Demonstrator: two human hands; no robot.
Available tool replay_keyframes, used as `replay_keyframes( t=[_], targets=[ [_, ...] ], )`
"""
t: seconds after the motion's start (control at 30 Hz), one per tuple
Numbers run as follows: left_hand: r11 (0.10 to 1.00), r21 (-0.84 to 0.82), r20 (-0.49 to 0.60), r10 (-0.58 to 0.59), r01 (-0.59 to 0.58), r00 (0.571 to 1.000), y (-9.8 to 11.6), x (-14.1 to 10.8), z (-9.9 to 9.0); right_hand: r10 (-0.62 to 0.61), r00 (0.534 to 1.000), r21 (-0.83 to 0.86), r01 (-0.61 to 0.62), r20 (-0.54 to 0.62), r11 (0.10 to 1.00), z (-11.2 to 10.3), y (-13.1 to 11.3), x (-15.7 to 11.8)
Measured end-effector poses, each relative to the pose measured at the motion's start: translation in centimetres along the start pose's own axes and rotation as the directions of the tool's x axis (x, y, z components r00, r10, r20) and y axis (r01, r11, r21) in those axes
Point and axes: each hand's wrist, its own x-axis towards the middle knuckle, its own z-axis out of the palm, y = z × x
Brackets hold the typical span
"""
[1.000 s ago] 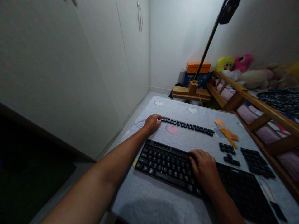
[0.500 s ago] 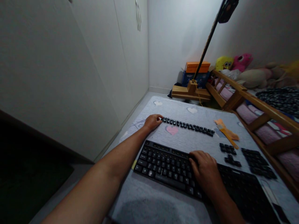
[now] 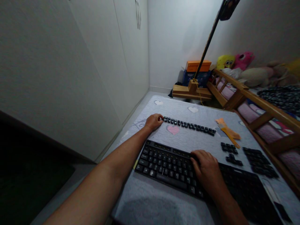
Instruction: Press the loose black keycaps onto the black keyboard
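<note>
My left hand [image 3: 154, 122] is at the left end of a long double row of loose black keycaps [image 3: 189, 125], thumb and index finger pinched at the end cap. What it grips there is too small to make out. My right hand [image 3: 206, 164] rests over the right part of the black keyboard [image 3: 168, 165], thumb apart from the curled fingers, holding nothing visible. The keyboard's letter keys are in place, while its upper strip of key spots and its right section look bare of caps.
An orange-handled brush [image 3: 231, 137] lies on an orange cloth [image 3: 221, 121]. More keycaps [image 3: 259, 161] sit in groups at the right, beside a wooden bed rail [image 3: 264, 103]. A white wardrobe [image 3: 93, 62] borders the left; a wooden stand [image 3: 192, 90] stands beyond the table.
The view has shifted very slightly. Both hands remain in nearly the same places.
</note>
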Motion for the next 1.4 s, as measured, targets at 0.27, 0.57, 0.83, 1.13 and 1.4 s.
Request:
replay_keyframes(
  t=[0.27,0.57,0.83,1.13,1.4],
  targets=[
    [0.997,0.012,-0.043,0.081,-0.081,0.996,-0.1,-0.2,0.1,0.005,1.000,0.007,-0.006,0.011,1.000,-0.2,-0.3,0.0],
    [0.983,-0.173,-0.072,-0.066,0.053,0.995,-0.2,-0.2,-0.2,0.008,1.000,0.016,-0.009,0.020,1.000,-0.3,-0.2,0.1],
    [0.786,-0.598,0.045,-0.163,0.158,0.986,-0.3,-3.4,-2.4,0.008,1.000,0.019,-0.009,0.020,1.000,-0.5,-0.4,0.2],
    [0.799,-0.566,0.356,0.013,0.204,0.935,1.5,-10.0,-9.0,-0.014,1.000,0.020,0.014,-0.002,1.000,-0.1,0.1,0.3],
    [0.922,-0.362,0.372,0.010,0.135,0.928,0.5,-12.1,-8.7,-0.025,1.000,0.028,0.025,0.009,0.999,-0.1,0.3,0.3]
  ],
)
